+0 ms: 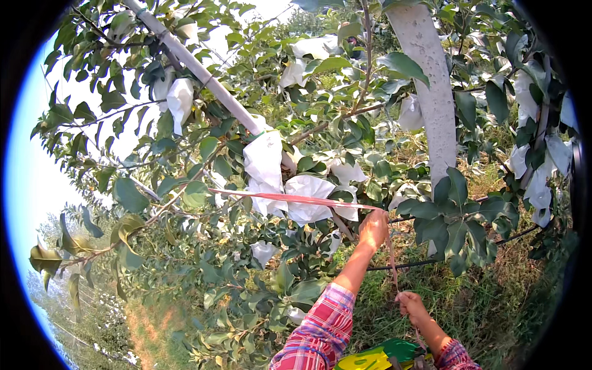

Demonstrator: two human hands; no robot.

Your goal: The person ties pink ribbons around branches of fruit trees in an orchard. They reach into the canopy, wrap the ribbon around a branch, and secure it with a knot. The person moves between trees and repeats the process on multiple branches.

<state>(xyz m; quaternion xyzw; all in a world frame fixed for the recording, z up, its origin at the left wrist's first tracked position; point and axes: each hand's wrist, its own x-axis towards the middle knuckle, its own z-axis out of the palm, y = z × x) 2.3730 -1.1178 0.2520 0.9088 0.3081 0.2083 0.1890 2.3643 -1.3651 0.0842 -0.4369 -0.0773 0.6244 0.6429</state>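
A pink ribbon-like tie [296, 199] stretches taut from a leafy branch [173, 201] at the left, passing in front of several white fruit bags [309, 196]. Its other end is gripped in my left hand [373, 227], which is raised near the middle of the view. From there the tie hangs down to my right hand [411, 305], lower and closer to my body, whose fingers pinch it. A little more of the tie shows below that hand. The fruit inside the bags is hidden.
A pale tree trunk [432, 106] rises at the right, and a light pole [199, 69] slants down from the upper left. Dark hoses [407, 264] run behind my hands above grass [490, 305]. A green and yellow bag [379, 356] is at my front. Leafy shoots [448, 208] reach near my hands.
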